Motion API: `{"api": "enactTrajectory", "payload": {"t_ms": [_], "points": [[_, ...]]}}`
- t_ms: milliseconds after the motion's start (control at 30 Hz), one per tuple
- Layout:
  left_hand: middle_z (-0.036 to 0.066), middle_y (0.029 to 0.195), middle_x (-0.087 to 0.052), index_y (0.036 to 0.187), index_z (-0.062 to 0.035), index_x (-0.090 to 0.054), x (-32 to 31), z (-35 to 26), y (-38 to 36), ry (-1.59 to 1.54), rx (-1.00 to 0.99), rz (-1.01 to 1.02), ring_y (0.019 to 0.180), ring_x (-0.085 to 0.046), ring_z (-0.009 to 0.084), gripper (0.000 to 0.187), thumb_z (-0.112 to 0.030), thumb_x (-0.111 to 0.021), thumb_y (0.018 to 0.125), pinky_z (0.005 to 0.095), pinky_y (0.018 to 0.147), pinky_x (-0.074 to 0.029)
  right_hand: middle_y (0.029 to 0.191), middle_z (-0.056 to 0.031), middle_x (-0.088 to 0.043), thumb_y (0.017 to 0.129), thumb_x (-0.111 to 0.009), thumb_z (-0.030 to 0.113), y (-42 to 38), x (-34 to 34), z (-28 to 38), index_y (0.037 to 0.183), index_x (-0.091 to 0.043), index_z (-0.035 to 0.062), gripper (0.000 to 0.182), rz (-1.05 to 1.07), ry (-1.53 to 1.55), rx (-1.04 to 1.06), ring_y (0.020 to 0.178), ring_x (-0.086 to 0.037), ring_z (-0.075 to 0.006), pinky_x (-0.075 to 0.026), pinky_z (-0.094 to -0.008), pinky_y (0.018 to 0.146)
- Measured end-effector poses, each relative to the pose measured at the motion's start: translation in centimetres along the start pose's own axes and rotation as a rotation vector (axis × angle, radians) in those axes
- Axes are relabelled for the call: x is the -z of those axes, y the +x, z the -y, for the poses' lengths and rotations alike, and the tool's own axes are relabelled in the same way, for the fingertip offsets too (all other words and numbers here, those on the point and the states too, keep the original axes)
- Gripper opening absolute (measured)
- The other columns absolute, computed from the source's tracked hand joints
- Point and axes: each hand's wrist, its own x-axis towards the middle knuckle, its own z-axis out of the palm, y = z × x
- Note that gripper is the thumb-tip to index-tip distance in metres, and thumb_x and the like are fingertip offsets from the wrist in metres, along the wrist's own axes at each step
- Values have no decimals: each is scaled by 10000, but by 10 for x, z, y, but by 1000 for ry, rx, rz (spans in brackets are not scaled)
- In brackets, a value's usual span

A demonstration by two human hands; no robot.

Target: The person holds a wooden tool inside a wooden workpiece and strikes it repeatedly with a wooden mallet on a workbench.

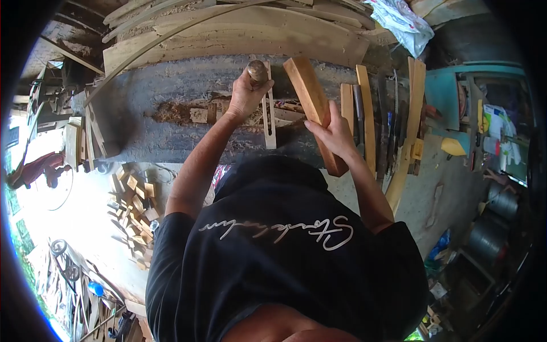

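My left hand point(245, 98) is closed around an upright round-ended wooden handle point(257, 69); whatever lies below the grip is hidden. Just right of that hand, a narrow pale wooden strip point(269, 122) with a long slot lies across the dark workbench point(188, 139). My right hand point(335, 132) grips a thick, squared wooden block point(310, 94), fingers on its right side and thumb across the top. The block slants, its far end pointing up and left. Wood chips and small offcuts point(199, 115) fill a hollow in the bench between and left of my hands.
Long boards point(245, 31) lie along the bench's far side. To the right are wooden strips point(366, 117) and several long hand tools point(390, 122). A pile of wood offcuts point(135, 211) covers the floor at left. A teal cabinet point(445, 100) stands at right.
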Motion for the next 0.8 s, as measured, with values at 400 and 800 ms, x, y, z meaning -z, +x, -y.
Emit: {"api": "enactTrajectory", "payload": {"t_ms": [400,800], "points": [[95,921,-695,1178,-69,-562,-12,4,6,53,-57,42,800,-639,127,401,-136,-753,831,326,767,-522,967,-226,-645,829,-734,252,-4,45,93,1263,-376,-29,629,-191,69,507,866,-689,-318,-541,-408,743],[16,1008,-688,1219,-58,-559,-15,38,23,-222,-25,100,914,-630,84,430,-90,-756,838,289,838,-520,895,-229,-669,834,-735,347,32,34,93,1131,-413,32,539,66,-241,323,803,-702,-347,-561,-421,661]]}}
